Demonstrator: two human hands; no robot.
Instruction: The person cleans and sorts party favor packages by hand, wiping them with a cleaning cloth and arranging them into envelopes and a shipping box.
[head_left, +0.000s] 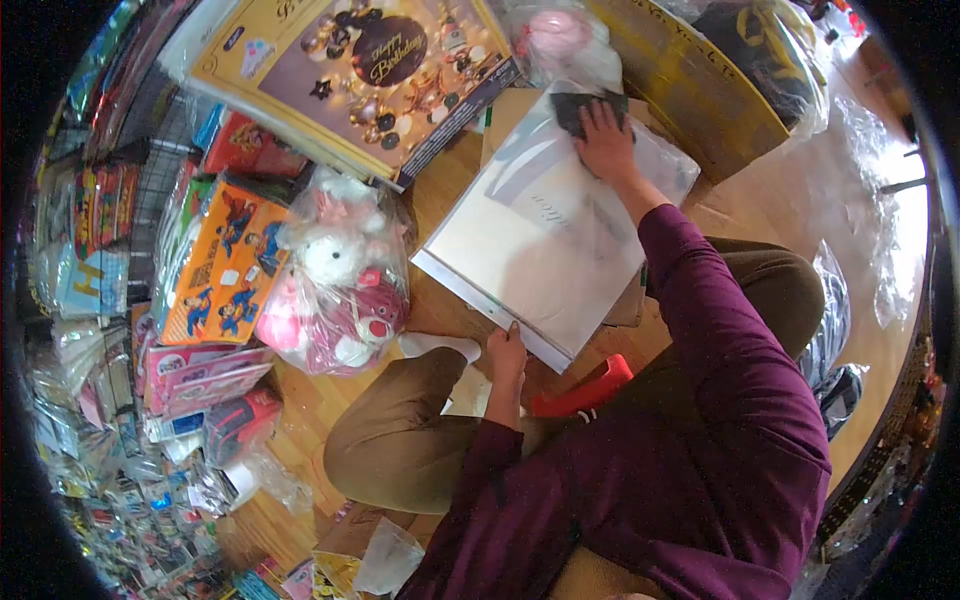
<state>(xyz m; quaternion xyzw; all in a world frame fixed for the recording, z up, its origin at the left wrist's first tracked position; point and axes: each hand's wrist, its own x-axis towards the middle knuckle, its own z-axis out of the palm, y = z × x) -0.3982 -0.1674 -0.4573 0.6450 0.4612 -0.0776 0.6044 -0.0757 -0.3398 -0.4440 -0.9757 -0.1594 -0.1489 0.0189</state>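
Observation:
A large flat packet point(540, 240) in clear plastic lies tilted across the floor in front of my crossed legs. Pale sheets and some upside-down lettering show through its film. My left hand point(507, 352) pinches the white strip along its near edge. At the far end, my right hand point(606, 138) lies flat with fingers spread, pressing a dark cloth point(570, 110) against the plastic. Brown cardboard point(627, 308) shows under the packet. Beside my left wrist is a red object point(585, 387), partly hidden by my sleeve and leg.
A birthday decoration pack point(390, 60) lies at the upper left. Below it are bagged plush toys point(345, 270) and an orange superhero pack point(225, 265). A yellow cardboard box point(700, 90) stands at the upper right. Packed goods point(95, 400) fill the left side.

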